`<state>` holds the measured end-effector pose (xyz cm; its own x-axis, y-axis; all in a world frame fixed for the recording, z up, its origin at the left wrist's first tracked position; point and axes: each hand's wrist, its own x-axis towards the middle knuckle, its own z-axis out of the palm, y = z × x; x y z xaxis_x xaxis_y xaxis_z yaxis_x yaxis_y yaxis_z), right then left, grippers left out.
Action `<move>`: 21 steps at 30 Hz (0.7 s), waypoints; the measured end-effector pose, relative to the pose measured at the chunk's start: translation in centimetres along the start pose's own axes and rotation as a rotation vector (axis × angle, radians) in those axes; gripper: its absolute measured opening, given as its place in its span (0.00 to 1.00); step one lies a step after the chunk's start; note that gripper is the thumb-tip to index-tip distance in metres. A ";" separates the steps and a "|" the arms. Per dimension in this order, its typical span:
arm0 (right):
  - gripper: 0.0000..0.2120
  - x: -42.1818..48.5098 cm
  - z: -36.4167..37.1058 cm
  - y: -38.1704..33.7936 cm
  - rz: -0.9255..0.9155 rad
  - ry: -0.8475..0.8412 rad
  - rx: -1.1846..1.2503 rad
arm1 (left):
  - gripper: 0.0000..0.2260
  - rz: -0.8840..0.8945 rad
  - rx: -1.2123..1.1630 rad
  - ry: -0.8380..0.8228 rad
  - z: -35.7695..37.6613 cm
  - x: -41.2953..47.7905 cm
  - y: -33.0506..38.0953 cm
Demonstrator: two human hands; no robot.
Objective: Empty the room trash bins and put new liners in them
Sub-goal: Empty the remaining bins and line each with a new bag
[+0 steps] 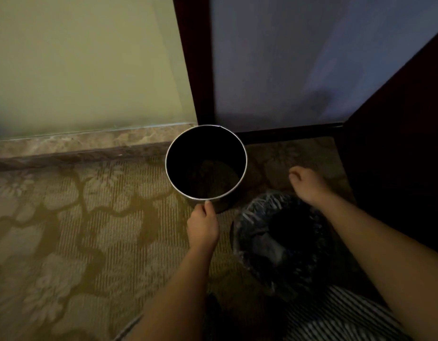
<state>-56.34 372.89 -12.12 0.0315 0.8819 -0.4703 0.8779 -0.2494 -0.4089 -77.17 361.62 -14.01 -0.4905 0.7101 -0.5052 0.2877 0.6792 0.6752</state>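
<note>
Head view: near rim of bin (167,168) in left grip (203,226).

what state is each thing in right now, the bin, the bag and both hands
round dark metal bin with silver rim: upright on the patterned carpet, no liner, looks empty
crinkled black plastic bag: mouth open, something grey inside
left hand: grips the bin's near rim
right hand: fingers loosely curled, nothing seen in it
</note>
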 end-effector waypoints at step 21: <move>0.30 -3.1 7.8 15.7 0.815 -0.048 0.718 | 0.33 -0.667 -0.637 -0.373 8.8 -0.8 -5.4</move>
<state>-46.40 363.14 -23.21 0.4454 0.3323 -0.8313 0.1166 -0.9422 -0.3142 -71.07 359.01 -22.03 -0.0700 0.3066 -0.9493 -0.5021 0.8114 0.2991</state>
